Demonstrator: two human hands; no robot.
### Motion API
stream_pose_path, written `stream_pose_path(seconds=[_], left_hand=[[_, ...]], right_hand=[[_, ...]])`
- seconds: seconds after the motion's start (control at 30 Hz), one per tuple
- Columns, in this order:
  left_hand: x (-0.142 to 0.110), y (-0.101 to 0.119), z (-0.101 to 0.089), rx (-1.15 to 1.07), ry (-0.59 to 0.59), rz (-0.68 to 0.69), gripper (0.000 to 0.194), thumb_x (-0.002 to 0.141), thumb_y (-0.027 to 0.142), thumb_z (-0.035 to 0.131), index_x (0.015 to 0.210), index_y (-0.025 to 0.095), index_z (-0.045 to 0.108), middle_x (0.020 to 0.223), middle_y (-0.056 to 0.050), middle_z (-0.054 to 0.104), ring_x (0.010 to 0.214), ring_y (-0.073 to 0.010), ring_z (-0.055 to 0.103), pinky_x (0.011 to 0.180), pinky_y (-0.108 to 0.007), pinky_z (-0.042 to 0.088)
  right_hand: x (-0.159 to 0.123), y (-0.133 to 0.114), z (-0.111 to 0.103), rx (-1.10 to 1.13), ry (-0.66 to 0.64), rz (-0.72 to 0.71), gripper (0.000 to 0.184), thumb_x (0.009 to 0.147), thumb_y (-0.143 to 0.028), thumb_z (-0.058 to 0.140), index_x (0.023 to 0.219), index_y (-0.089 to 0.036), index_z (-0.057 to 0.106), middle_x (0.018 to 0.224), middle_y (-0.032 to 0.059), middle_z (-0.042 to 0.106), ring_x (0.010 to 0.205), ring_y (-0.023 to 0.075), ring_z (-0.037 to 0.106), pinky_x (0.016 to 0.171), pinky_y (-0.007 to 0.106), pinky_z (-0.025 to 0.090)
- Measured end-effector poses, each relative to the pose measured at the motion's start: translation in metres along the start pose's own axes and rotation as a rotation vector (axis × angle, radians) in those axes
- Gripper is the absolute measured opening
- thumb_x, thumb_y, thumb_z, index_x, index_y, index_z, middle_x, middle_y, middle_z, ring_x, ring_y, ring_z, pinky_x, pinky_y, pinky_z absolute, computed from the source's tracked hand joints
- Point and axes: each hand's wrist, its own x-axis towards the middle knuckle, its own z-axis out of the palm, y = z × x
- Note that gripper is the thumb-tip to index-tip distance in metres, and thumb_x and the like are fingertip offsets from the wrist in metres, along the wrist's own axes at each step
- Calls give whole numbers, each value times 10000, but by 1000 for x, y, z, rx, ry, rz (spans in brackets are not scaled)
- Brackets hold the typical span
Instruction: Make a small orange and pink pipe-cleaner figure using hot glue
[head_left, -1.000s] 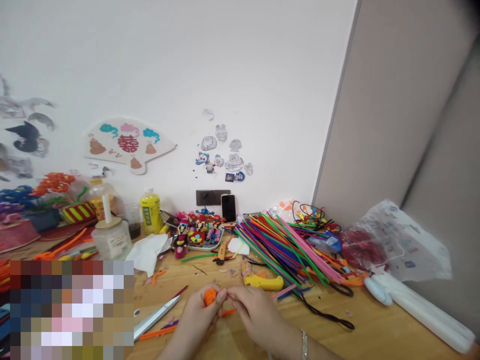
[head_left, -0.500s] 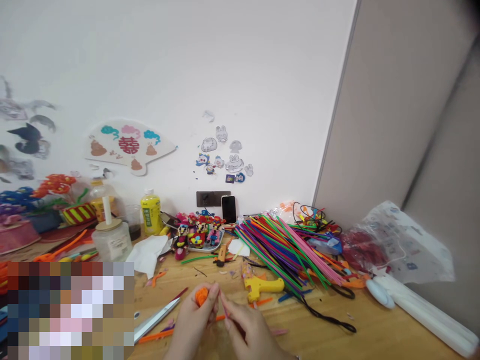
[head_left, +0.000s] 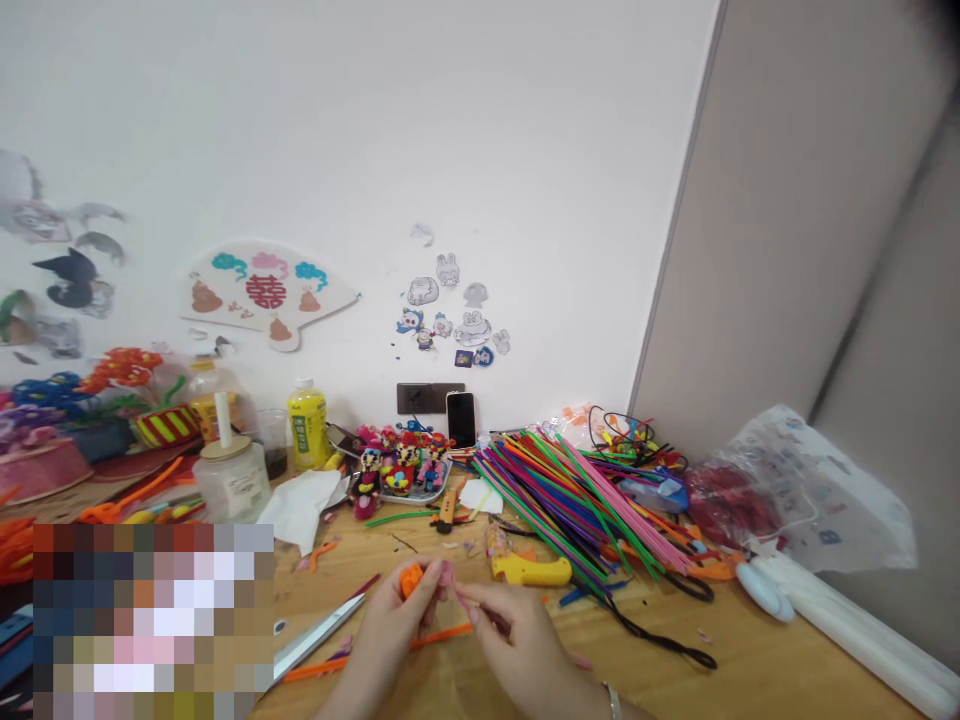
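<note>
My left hand [head_left: 396,612] is closed around a small orange fuzzy piece [head_left: 410,579], which looks like coiled pipe cleaner. At its thumb and fingertips, a pink pipe cleaner [head_left: 460,594] shows beside the orange piece. My right hand [head_left: 521,635] pinches that pink strand between thumb and fingers, a short way right of the left hand. Below both hands an orange pipe cleaner [head_left: 442,634] lies on the wooden table [head_left: 652,670]. Whether the pink strand is fixed to the orange piece is hidden by my fingers.
Scissors [head_left: 319,635] lie left of my hands. Beyond are a yellow glue gun [head_left: 534,571], a heap of coloured pipe cleaners [head_left: 570,500], small dolls [head_left: 401,465] on a tray, a phone [head_left: 461,420], a yellow bottle [head_left: 307,428] and a white stick-shaped object [head_left: 855,625] at right.
My right hand has drawn down and then slightly right, and more of the pink pipe cleaner now shows between the hands. The left hand keeps hold of the orange piece. The view shifts slightly.
</note>
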Motion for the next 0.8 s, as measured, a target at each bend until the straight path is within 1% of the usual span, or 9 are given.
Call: stream_pose_path(seconds=[0.07,0.17,0.27,0.37,0.47,0.57,0.63,0.7,0.8], left_hand=[[6,-2,-6,78,-75,11,422,577,551,637,699,152,580,508,67,523,378,-51,391,383,-182,348],[12,-8,-11,81,-143,-67,494,548,581,638,784,150,586,575,36,594,380,-67,450,381,-198,372],[12,-14,-10,35,-162,-149,502,562,633,585,700,150,575,459,52,552,320,-63,429,335,-181,316],[8,-18,-7,31,-224,-201,416,580,552,634,609,144,564,397,61,512,315,-51,408,336,-167,288],[5,-18,-8,18,-281,-210,327,556,435,708,620,150,561,428,65,528,353,-55,422,370,-171,323],[4,-14,-9,19,-285,-153,329,544,414,726,624,162,530,444,69,535,379,-58,431,405,-177,344],[5,-9,-9,44,-286,-102,346,554,426,718,682,161,535,464,64,552,397,-64,449,428,-181,349],[5,-5,-9,71,-280,-60,383,555,444,712,749,158,546,485,58,565,426,-79,478,455,-193,366],[5,-3,-8,99,-242,-43,419,536,459,712,784,161,556,516,53,570,462,-103,513,493,-219,397]], right_hand=[[3,2,-6,-98,7,-30,244,798,-188,441,915,-196,654,751,39,670,633,140,575,601,232,428],[6,3,-14,-286,-13,-161,173,787,-202,478,798,-198,650,608,5,619,573,130,530,566,234,375],[8,2,-20,-403,-52,-359,161,815,-203,458,784,-190,616,593,-5,589,567,121,489,554,235,338],[10,2,-24,-519,-83,-561,182,850,-201,416,803,-189,592,618,0,585,561,124,449,523,243,307],[10,2,-25,-649,-76,-633,221,856,-195,395,723,-181,570,580,4,554,545,136,420,496,255,281],[9,3,-25,-658,-90,-533,192,846,-196,401,743,-172,561,645,21,573,619,148,468,547,260,322],[7,3,-22,-586,-112,-376,130,828,-223,443,842,-180,564,720,21,597,674,149,505,592,255,346],[7,4,-18,-503,-132,-194,148,802,-249,497,928,-205,561,730,0,612,661,142,531,581,239,347],[7,6,-11,-406,-167,-23,139,768,-233,545,900,-230,590,684,-29,629,598,130,547,524,215,321]])
